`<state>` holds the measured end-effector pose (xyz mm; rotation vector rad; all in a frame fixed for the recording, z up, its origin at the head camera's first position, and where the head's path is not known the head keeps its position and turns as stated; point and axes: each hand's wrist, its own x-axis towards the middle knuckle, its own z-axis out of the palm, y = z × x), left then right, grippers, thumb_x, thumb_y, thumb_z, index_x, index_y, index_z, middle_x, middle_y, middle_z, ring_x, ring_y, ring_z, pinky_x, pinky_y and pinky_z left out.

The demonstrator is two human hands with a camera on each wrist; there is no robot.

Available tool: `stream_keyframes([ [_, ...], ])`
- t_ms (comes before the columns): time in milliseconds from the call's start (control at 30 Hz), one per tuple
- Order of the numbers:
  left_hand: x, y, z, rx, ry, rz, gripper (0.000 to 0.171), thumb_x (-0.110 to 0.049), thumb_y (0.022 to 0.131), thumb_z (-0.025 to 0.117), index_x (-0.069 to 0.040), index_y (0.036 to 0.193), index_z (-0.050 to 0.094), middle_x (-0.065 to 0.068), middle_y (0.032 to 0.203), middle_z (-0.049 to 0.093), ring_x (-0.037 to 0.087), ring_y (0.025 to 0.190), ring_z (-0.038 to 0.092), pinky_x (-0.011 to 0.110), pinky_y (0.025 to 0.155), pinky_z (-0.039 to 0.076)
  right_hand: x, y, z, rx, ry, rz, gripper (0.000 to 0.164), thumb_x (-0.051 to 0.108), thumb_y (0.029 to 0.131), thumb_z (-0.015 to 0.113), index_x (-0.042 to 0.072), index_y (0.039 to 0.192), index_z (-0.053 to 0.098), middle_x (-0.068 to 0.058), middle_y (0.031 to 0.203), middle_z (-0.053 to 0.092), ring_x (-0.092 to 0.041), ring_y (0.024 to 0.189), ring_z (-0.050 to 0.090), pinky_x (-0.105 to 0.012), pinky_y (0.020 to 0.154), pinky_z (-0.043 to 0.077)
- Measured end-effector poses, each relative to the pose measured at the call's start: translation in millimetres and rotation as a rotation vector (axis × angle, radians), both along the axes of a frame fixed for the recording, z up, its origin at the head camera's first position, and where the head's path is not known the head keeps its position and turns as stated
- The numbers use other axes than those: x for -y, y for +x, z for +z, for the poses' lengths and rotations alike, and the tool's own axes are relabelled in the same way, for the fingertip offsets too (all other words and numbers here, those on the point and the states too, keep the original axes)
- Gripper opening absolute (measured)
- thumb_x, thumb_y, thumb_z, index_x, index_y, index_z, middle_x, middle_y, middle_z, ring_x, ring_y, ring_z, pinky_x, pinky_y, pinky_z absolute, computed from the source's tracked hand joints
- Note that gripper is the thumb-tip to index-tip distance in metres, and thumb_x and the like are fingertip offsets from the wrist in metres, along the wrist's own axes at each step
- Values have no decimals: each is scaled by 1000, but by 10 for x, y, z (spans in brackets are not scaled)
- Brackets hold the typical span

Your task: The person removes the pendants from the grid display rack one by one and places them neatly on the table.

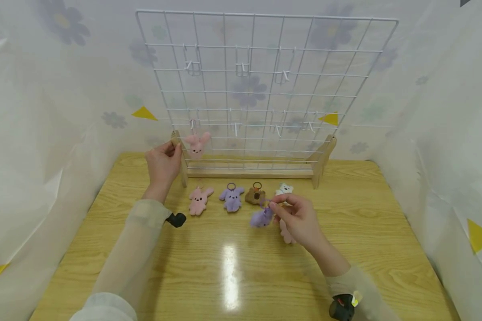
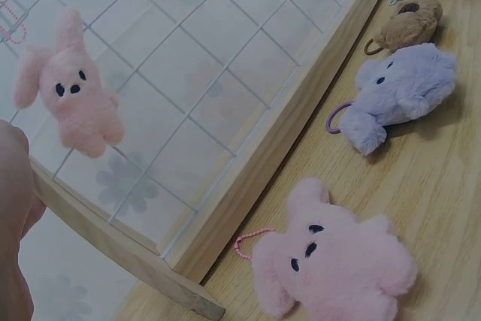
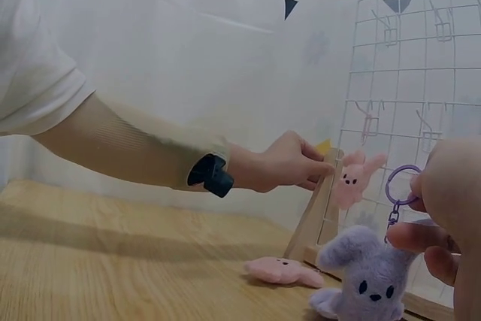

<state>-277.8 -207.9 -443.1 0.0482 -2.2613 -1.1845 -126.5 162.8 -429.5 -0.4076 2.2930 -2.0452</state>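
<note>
My left hand (image 1: 163, 166) holds the wooden left leg (image 1: 183, 167) of a white wire grid rack (image 1: 249, 92) between thumb and fingers. With thumb and forefinger, my right hand (image 1: 301, 219) pinches the purple ring (image 3: 402, 184) of a purple plush keychain (image 3: 372, 280), whose plush hangs below. A pink bunny plush keychain (image 1: 197, 146) hangs from a lower-left hook on the rack. On the table lie a pink plush keychain (image 1: 199, 201), another purple one (image 1: 231, 199), a brown one (image 1: 254, 196) and a white one (image 1: 284, 189). A further pink plush (image 1: 286, 232) is partly hidden by my right hand.
White hooks stand in two rows on the grid, among them an upper middle hook (image 1: 243, 67) and a lower one (image 1: 235, 129). A wooden bar (image 1: 249, 172) joins the rack's legs. White sheeting (image 1: 438, 111) encloses the wooden table (image 1: 193, 263) at the back and sides.
</note>
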Motion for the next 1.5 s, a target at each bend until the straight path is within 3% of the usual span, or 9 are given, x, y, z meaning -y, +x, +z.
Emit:
stream_keyframes([
  [267, 7, -10, -5, -16, -16, -3, 22, -16, 103, 71, 3, 109, 81, 21, 97, 78, 28, 83, 78, 23, 70, 63, -11, 113, -62, 85, -61, 47, 15, 8, 107, 65, -6, 110, 69, -21, 72, 66, -12, 49, 53, -22, 37, 37],
  [367, 8, -14, -7, -19, -11, -4, 22, -15, 103, 70, 3, 108, 81, 21, 97, 78, 29, 82, 78, 21, 69, 62, -14, 146, -86, 72, -70, 63, 14, 5, 107, 64, -8, 109, 68, -18, 79, 67, -12, 51, 56, -21, 37, 35],
  [533, 15, -24, -12, -24, -6, -4, 22, -16, 103, 70, 3, 106, 81, 20, 95, 78, 29, 81, 78, 18, 67, 61, -19, 192, -144, 32, -33, 56, 11, 3, 105, 65, -6, 107, 71, -24, 100, 66, -14, 60, 65, -20, 40, 38],
  [900, 33, -22, -23, -12, -5, -5, 22, -16, 103, 71, 2, 107, 82, 19, 96, 79, 28, 82, 78, 19, 68, 61, -29, 294, -231, 47, -30, 42, 8, -4, 102, 67, -12, 104, 69, -28, 106, 70, -14, 64, 68, -28, 58, 60],
  [1133, 33, -22, -1, -11, 2, -5, 22, -16, 103, 70, 3, 107, 81, 20, 96, 78, 28, 82, 77, 13, 66, 57, -52, 367, -261, 44, -5, 33, 7, -4, 102, 67, -10, 103, 71, -27, 102, 72, -16, 61, 67, -29, 57, 59],
  [1400, 12, -14, 0, 1, -2, -9, 22, -15, 103, 71, 3, 109, 81, 20, 97, 78, 28, 82, 77, 18, 68, 60, -79, 460, -289, 23, 8, 45, 6, -2, 102, 67, -6, 103, 72, -24, 102, 73, -20, 61, 68, -34, 60, 61],
  [1500, 9, -12, -5, -4, -4, -8, 21, -15, 103, 71, 3, 109, 81, 21, 97, 78, 29, 82, 77, 21, 68, 62, -86, 497, -309, 23, 6, 57, 6, -2, 103, 67, -5, 104, 72, -22, 101, 72, -20, 61, 68, -30, 51, 57],
])
